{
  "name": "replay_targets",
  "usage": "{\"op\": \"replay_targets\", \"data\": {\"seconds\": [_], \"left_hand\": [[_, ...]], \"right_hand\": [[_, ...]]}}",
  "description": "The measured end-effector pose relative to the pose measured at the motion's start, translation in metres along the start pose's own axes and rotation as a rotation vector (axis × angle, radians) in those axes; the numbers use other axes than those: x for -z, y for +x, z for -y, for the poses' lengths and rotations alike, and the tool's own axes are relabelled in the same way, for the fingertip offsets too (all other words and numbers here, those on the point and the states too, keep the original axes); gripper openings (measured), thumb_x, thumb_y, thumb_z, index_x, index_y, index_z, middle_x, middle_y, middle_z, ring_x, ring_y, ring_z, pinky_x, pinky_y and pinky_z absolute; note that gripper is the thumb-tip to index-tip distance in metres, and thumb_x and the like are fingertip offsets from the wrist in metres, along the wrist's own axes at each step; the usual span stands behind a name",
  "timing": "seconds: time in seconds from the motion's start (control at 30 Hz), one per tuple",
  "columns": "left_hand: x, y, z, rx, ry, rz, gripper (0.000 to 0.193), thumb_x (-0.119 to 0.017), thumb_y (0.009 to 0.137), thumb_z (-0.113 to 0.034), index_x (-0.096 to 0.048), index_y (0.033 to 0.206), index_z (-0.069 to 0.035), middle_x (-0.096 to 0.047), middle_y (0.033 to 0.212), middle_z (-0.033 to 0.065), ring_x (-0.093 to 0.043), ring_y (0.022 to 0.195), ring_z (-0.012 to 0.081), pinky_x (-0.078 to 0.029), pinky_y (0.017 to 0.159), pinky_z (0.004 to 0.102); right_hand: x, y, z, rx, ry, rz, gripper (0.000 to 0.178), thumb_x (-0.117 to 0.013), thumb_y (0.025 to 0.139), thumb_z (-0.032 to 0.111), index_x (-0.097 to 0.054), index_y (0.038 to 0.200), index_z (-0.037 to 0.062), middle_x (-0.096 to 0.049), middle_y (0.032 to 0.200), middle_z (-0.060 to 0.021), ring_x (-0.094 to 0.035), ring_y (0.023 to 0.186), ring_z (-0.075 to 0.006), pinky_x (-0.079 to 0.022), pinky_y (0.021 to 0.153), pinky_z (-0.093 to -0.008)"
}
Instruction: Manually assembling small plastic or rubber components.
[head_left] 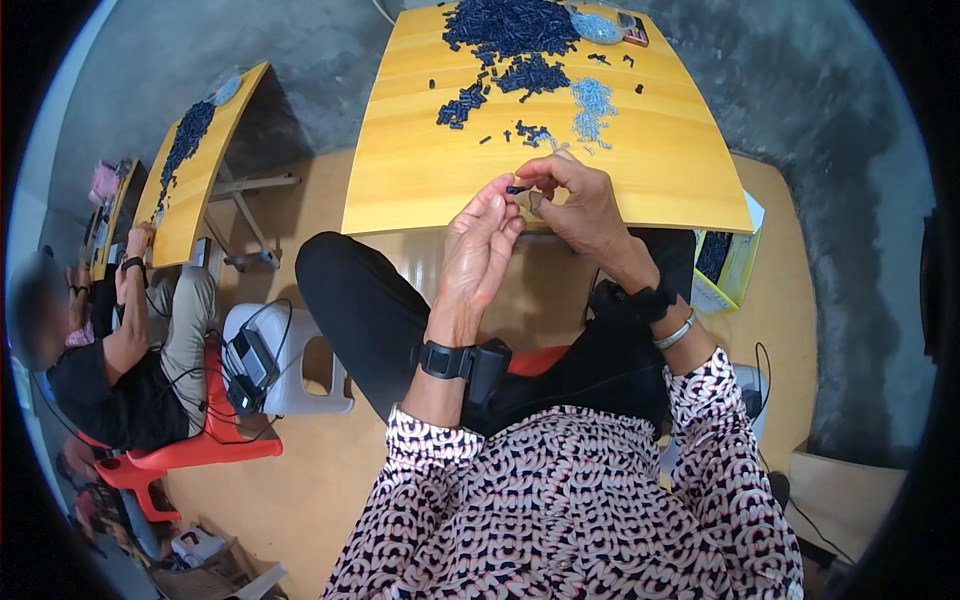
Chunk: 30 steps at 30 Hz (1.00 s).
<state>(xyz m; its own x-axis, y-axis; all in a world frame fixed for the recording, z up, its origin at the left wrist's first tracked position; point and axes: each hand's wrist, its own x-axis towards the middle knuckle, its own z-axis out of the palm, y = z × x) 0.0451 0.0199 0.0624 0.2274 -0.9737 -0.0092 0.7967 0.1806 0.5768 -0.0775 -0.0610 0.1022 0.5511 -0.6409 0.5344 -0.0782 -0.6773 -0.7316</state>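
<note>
A: Where is the small black part point(516, 189)?
B: Pinched between left hand point(482, 240) and right hand point(578, 205) fingers, above the yellow worktop point(420, 170) edge.
A: Its long axis?
B: Roughly horizontal, left to right.

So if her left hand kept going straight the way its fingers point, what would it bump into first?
Most likely the small black piece pinched at the left hand's fingertips, with the right hand touching it. Beyond them lies the yellow table, though depth is hard to judge here.
</note>
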Motion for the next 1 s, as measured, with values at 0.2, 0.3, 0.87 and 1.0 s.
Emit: {"op": "replay_targets", "data": {"seconds": [0.2, 0.3, 0.87, 1.0], "left_hand": [[-0.003, -0.004, 0.002, -0.022, 0.110, 0.056, 0.022, -0.054, 0.087, -0.010, -0.056, 0.107, 0.000, -0.059, 0.096, 0.0049, -0.052, 0.078, 0.0077, -0.045, 0.075, 0.0224], [-0.002, -0.004, 0.004, -0.016, 0.093, 0.086, 0.020, -0.054, 0.088, -0.011, -0.057, 0.105, -0.001, -0.059, 0.098, 0.0053, -0.051, 0.077, 0.0073, -0.045, 0.074, 0.0227], [0.000, -0.001, 0.010, 0.131, -0.238, 0.090, 0.014, -0.054, 0.088, -0.011, -0.055, 0.097, 0.000, -0.052, 0.081, 0.0045, -0.047, 0.071, 0.0120, -0.042, 0.067, 0.0236], [0.000, -0.001, 0.009, 0.170, -0.313, 0.113, 0.015, -0.053, 0.088, -0.012, -0.053, 0.097, 0.000, -0.049, 0.081, 0.0053, -0.045, 0.072, 0.0123, -0.042, 0.066, 0.0234]], "right_hand": [[0.000, -0.010, 0.011, 0.005, 0.004, -0.036, 0.022, -0.064, 0.069, 0.004, -0.060, 0.089, 0.0003, -0.056, 0.075, -0.0079, -0.055, 0.063, -0.0159, -0.046, 0.057, -0.0260], [0.000, -0.015, 0.011, 0.021, -0.016, -0.040, 0.022, -0.065, 0.069, 0.005, -0.060, 0.091, 0.0006, -0.056, 0.076, -0.0082, -0.055, 0.063, -0.0165, -0.046, 0.057, -0.0262], [0.021, -0.038, -0.005, -0.049, -0.065, -0.174, 0.021, -0.060, 0.071, -0.002, -0.061, 0.091, 0.0007, -0.058, 0.076, -0.0120, -0.058, 0.065, -0.0218, -0.046, 0.057, -0.0276], [0.039, -0.039, -0.017, -0.132, -0.119, -0.211, 0.011, -0.061, 0.076, 0.003, -0.063, 0.087, 0.0008, -0.059, 0.074, -0.0104, -0.057, 0.063, -0.0176, -0.045, 0.058, -0.0266]]}}
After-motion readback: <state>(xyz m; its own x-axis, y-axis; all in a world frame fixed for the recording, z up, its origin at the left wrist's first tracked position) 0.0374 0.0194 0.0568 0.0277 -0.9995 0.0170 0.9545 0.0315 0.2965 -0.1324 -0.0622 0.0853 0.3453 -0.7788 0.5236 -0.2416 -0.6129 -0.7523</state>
